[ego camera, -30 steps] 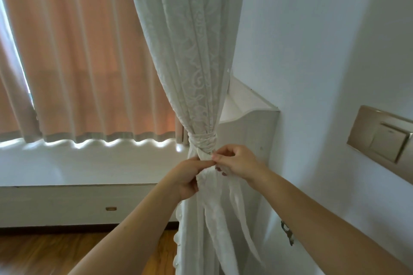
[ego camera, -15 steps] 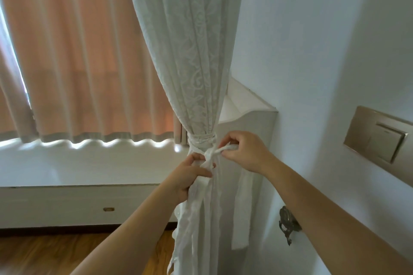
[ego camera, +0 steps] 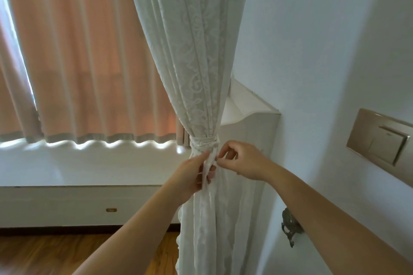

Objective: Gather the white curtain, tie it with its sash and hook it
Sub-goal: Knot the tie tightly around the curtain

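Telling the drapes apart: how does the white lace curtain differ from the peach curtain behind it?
The white patterned lace curtain is gathered, bound by its white sash; the plain peach curtain hangs loose. The white one drops past the white ledge; the peach stops above it. Both hang in folds.

The white curtain (ego camera: 196,62) runs out of frame above and below the sash (ego camera: 204,140). The left hand (ego camera: 194,176) grips the sash just under its knot, fingers partly covered by cloth. Further below the sash, its loose ends merge with the curtain folds and cannot be told apart. Right of the sash, whether the right hand (ego camera: 243,163) pinches an end is unclear. Lower right of the sash, the right forearm (ego camera: 324,212) covers part of the wall hook (ego camera: 289,227).
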Demonstrator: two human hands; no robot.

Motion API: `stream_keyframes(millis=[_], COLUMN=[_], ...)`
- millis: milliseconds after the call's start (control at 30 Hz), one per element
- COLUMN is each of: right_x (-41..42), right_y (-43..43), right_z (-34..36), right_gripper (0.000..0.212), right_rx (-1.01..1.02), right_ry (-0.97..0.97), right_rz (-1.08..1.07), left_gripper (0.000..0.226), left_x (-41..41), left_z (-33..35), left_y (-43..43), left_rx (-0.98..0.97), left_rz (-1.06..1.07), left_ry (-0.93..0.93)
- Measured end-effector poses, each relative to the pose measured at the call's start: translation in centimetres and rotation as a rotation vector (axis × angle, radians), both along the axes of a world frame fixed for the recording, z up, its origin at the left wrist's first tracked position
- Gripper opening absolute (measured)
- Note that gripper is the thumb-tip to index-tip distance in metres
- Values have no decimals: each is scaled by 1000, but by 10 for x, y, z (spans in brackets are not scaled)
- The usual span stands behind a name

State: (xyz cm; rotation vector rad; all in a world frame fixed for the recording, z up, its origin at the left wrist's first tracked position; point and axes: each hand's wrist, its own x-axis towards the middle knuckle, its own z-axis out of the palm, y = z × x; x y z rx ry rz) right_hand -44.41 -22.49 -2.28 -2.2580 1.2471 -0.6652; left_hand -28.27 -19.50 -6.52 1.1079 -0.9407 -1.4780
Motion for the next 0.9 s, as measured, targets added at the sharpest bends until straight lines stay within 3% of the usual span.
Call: stream_keyframes(millis=[133, 200, 267, 433, 500, 600, 767, 900], right_x=[-10, -16, -20, -20, -15, -8, 2, 9], right_y=[3, 5, 10, 18, 16, 12, 8, 7], right_z=[8, 15, 23, 26, 20, 11, 0, -7], right_gripper=[22, 20, 18, 13, 19, 23, 22, 27], right_rx=[70, 90, 108, 153, 183, 253, 83, 31], right_ry=[144, 200, 204, -94, -227, -327, -282, -237], right_rz=[27, 38, 92, 241, 204, 103, -47, -221], left_gripper=[15, 7, 14, 13, 6, 19, 24, 27], left_x=[-2, -7, -11, -14, -15, -16, -12, -10], left_z=[-3, -1, 3, 5, 4, 7, 5, 4], left_y=[-1, 0, 1, 1, 2, 3, 4, 2], left_rx=[-62, -62, -44, 7, 30, 63, 12, 96], left_rz=[124, 164, 174, 108, 63, -24, -41, 37], left_ry=[-161, -136, -54, -43, -22, 76, -11, -17])
